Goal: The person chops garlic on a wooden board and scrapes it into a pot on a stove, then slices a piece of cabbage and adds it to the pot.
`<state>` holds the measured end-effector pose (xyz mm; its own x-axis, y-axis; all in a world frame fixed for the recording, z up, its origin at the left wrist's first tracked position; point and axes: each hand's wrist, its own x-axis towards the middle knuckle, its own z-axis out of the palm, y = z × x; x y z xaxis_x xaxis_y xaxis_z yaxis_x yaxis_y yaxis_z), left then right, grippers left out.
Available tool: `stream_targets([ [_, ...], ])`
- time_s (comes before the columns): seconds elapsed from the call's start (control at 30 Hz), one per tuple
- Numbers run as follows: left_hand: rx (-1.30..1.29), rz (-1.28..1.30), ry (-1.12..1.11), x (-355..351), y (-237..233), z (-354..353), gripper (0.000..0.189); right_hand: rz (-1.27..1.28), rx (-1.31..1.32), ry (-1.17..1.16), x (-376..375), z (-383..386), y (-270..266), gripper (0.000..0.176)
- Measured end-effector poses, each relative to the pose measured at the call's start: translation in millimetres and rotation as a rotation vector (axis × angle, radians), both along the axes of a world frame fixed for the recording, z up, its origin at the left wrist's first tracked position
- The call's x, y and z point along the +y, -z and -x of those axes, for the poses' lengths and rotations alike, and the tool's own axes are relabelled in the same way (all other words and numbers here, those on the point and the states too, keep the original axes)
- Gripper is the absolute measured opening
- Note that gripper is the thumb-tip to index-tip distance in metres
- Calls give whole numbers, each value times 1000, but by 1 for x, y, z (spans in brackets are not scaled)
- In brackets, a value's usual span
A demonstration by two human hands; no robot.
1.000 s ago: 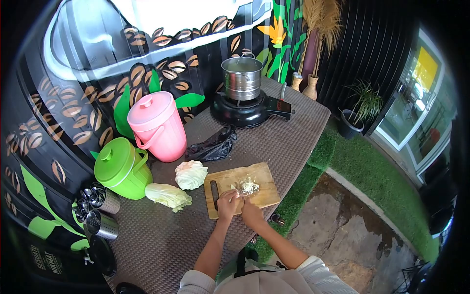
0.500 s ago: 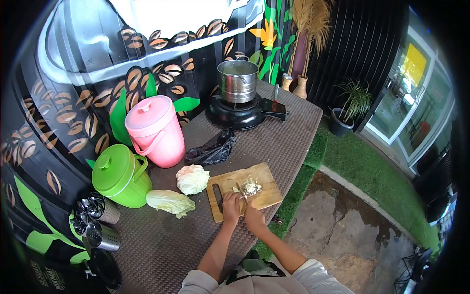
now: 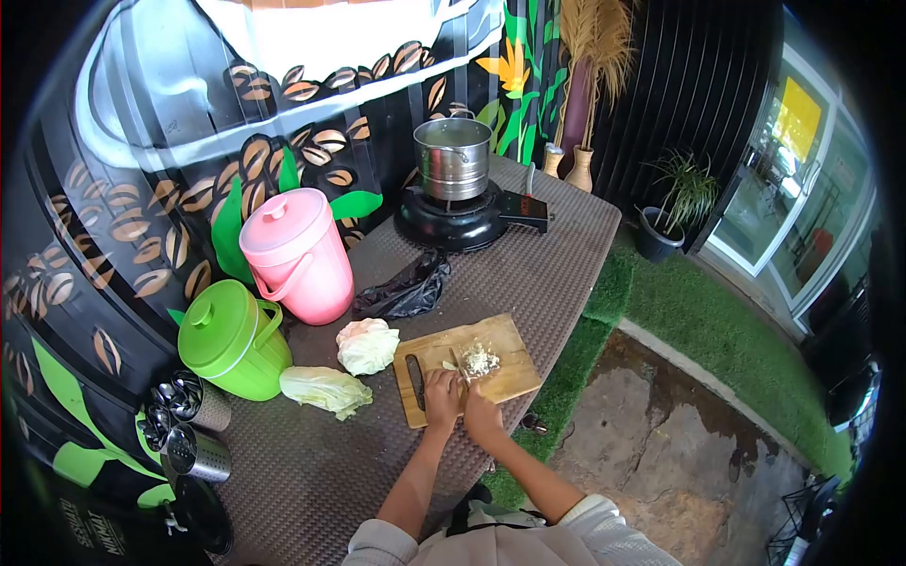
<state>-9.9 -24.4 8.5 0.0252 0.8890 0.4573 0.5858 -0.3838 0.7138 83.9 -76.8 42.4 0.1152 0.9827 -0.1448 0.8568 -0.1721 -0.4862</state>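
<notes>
On the wooden cutting board (image 3: 519,377), my right hand (image 3: 483,415) is closed round a knife (image 3: 461,361), whose thin blade points away from me. My left hand (image 3: 442,398) rests on the board just left of the blade, its fingers bent and pressed together. What lies under those fingertips is hidden. A small pale piece shows just beyond them. Right of the blade is a heap of finely chopped pale bits (image 3: 480,359), which looks like garlic. A round cabbage (image 3: 367,346) and a longer pale-green napa cabbage (image 3: 326,391) lie left of the board.
A steel pot (image 3: 452,158) stands on a black portable stove (image 3: 448,222) at the back. Nearer are a black plastic bag (image 3: 406,290), a pink lidded bucket (image 3: 300,259) and a green one (image 3: 234,340). Metal cutlery holders (image 3: 196,453) stand at the left. The table's edge (image 3: 583,283) runs along my right.
Both hands stay at the board with the knife, shifted only slightly. The whole view has moved a little; the cabbages, pot and buckets keep their places.
</notes>
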Motion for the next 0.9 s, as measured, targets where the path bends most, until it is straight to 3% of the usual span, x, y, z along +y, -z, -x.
stream_targets([
  [0.17, -15, -2, 24, -1, 0, 2, 7, -35, 83, -79, 18, -21, -16, 22],
  [0.27, -3, -31, 47, 0, 5, 2, 8, -1, -45, -131, 8, -17, -18, 28],
  [0.47, -20, 14, 47, -3, -6, 1, 9, -19, -73, -2, -6, 8, 16, 27],
  [0.67, -12, 1, 7, -4, 0, 1, 9, -67, -63, -71, -2, -5, -4, 24],
  [0.83, -33, 21, 23, -3, 0, 2, 11, -7, -14, 97, -19, 13, 11, 27],
  [0.9, -24, 19, 22, -3, 2, 4, 11, -13, 0, 65, -5, 8, 10, 26],
])
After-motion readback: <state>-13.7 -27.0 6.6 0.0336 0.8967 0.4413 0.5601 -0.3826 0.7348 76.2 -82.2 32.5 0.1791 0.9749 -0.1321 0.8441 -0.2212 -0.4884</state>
